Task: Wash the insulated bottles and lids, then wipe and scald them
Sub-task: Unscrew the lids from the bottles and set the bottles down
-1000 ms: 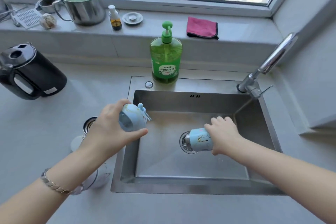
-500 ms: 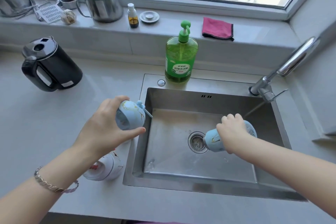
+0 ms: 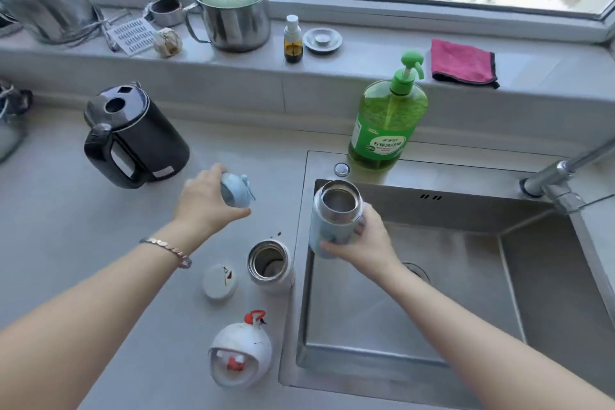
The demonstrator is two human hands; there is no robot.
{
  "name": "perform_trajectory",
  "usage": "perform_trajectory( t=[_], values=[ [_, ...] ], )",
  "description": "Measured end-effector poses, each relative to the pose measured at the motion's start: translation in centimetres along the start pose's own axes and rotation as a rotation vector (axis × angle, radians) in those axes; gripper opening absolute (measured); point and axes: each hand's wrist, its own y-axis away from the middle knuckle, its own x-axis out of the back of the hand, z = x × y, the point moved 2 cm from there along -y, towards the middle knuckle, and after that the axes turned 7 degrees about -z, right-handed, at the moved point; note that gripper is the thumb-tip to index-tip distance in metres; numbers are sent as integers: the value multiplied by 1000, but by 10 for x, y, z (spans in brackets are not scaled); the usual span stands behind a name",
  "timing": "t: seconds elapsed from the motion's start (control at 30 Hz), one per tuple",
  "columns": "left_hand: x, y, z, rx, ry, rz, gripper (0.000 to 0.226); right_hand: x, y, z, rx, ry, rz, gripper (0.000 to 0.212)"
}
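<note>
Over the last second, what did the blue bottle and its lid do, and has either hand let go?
The right hand turned the blue bottle from mouth-down over the drain to upright and brought it to the sink's left edge. The left hand carried the blue lid left, off the sink and over the counter. Both hands kept their grip. The kettle and soap bottle stayed put.

Left arm: I see it enter from the lower left of the frame, bare, running up toward the centre. Bracelet (image 3: 168, 250) on the wrist. Left hand (image 3: 203, 206): centre-left of the frame, palm down, fingers and thumb curled around a blue lid (image 3: 235, 190).

Right arm: I see it enter from the lower right corner, bare, angled up and left. Right hand (image 3: 364, 240): centre of the frame, fingers wrapped around the side of a blue bottle (image 3: 336, 216), held upright, mouth open to the camera.
</note>
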Motion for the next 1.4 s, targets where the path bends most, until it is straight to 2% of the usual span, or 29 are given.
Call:
perform_trajectory(
  t=[0.07,0.17,0.37,0.53,0.6,0.63,0.7,0.77,0.93,1.07,1.2,1.23,1.3,1.4],
  values=[
    [-19,-13,-8,-10,-3,-88,72,-29,-20,-3,51,-16,13,67],
    [-41,-24,-16,-39,-23,-175,69,-54,-41,-5,33,-46,-24,63],
    [-62,-25,-22,-90,2,-148,70,-66,-44,7,12,37,-103,65],
    [-77,-18,-26,-181,-73,-222,72,-59,-34,13,-33,89,-150,71],
    [-75,-14,-23,-235,48,-119,73,-54,-27,21,-122,135,-184,86],
    [-71,-12,-21,-269,134,-29,72,-50,-23,23,-152,162,-187,86],
    [-60,-12,-16,-302,256,171,69,-40,-14,29,-168,212,-175,78],
    [-50,-15,-14,-275,254,233,69,-32,-5,33,-164,262,-169,68],
    [-70,-13,-26,-45,66,-115,74,-20,9,40,-168,333,-185,51],
    [-82,0,-29,-23,-76,-319,72,-11,13,39,-184,391,-235,46],
    [-65,2,-32,-8,-28,-465,90,0,14,33,-236,447,-290,43],
    [-55,4,-30,-19,-35,-456,87,3,15,31,-255,461,-317,42],
    [-28,8,-19,-54,-30,-367,66,12,17,26,-300,499,-392,39],
    [18,29,16,-185,111,-107,30,31,22,23,-352,593,-481,37]
  ],
)
